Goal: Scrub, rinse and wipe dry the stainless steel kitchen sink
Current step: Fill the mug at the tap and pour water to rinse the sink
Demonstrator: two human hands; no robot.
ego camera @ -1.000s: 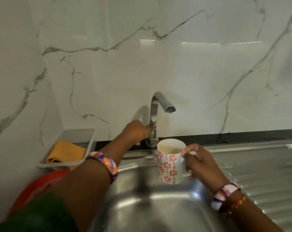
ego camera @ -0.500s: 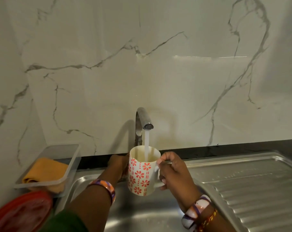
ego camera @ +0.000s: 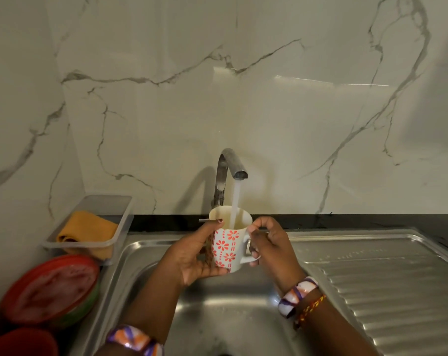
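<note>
Grip: I see the right hand (ego camera: 270, 244) grasping the handle of one mug (ego camera: 229, 249); the left hand (ego camera: 194, 258) cups its patterned side.
Water: one stream from one tap (ego camera: 230, 165) enters the mug.
Sink (ego camera: 243, 314): directly beneath the mug.
Count: two red lids (ego camera: 50, 289); one cloth (ego camera: 89, 229) in one clear tray (ego camera: 120, 227).
Cut off: the nearer lid.

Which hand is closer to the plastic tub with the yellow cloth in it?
Left. The left hand cups the mug on the side facing the tub; the right hand grips the handle on the mug's far side.
</note>
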